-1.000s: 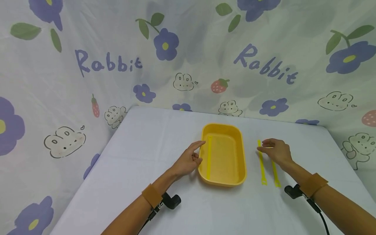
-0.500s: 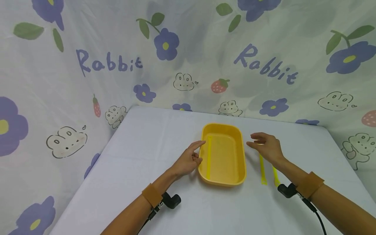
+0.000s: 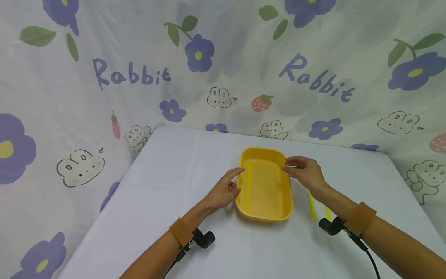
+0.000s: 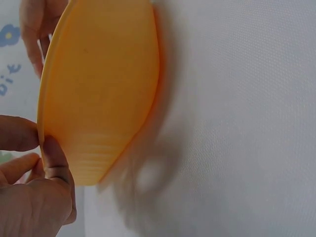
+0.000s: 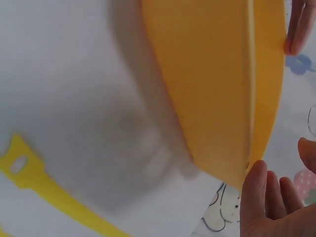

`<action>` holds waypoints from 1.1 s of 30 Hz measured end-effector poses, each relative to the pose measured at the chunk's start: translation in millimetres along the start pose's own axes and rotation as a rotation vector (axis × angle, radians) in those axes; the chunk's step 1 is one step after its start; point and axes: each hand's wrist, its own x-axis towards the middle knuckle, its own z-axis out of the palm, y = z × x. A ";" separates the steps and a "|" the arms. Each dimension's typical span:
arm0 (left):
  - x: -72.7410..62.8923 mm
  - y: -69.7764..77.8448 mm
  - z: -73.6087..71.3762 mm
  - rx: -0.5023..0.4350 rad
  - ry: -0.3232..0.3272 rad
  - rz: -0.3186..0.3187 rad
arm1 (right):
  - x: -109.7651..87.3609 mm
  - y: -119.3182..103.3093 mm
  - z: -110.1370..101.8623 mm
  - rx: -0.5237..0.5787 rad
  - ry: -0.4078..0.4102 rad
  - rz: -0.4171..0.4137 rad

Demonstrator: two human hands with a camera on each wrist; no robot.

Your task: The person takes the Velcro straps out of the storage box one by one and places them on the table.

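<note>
A yellow plastic basin (image 3: 268,190) stands on the table, one flat yellow strip (image 3: 248,190) lying lengthwise along its left side. My left hand (image 3: 222,192) pinches the basin's left rim, thumb outside and forefinger over the edge. At the far right corner of the rim is my right hand (image 3: 306,174), forefinger and thumb spread apart, one fingertip right at the edge in the right wrist view. No strip shows between its fingers. Two more strips, a nearer strip (image 3: 312,209) and an outer strip (image 3: 328,213), lie right of the basin, partly hidden under the right forearm.
White cloth covers the table (image 3: 174,166). Behind it hangs a curtain (image 3: 230,46) printed with flowers, rabbits and lettering. Each wrist wears a brown band and a small camera with a cable. In the right wrist view, a strip (image 5: 74,207) has a notched, slotted end.
My right hand has moved left from above the two strips on the table to the basin's right rim. My left hand has stayed on the left rim. The strips lie where they were.
</note>
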 end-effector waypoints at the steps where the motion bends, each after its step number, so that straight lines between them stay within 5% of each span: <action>1: 0.1 -0.3 -0.1 0.001 0.000 0.002 | -0.1 -1.0 2.1 0.018 -0.012 -0.003; 10: 0.6 -1.5 0.1 0.007 -0.001 0.014 | -2.1 -12.7 25.6 0.114 -0.129 0.016; 22: 1.1 -1.7 -0.1 0.003 -0.009 0.008 | 1.2 -21.1 57.2 0.204 -0.173 0.136; 28: 0.9 -0.7 -0.5 0.006 -0.010 0.006 | 3.4 -18.7 69.1 0.136 -0.195 0.140; 33: 1.1 -0.4 -0.7 0.006 -0.014 0.000 | 3.3 -14.6 78.2 -0.023 -0.201 0.113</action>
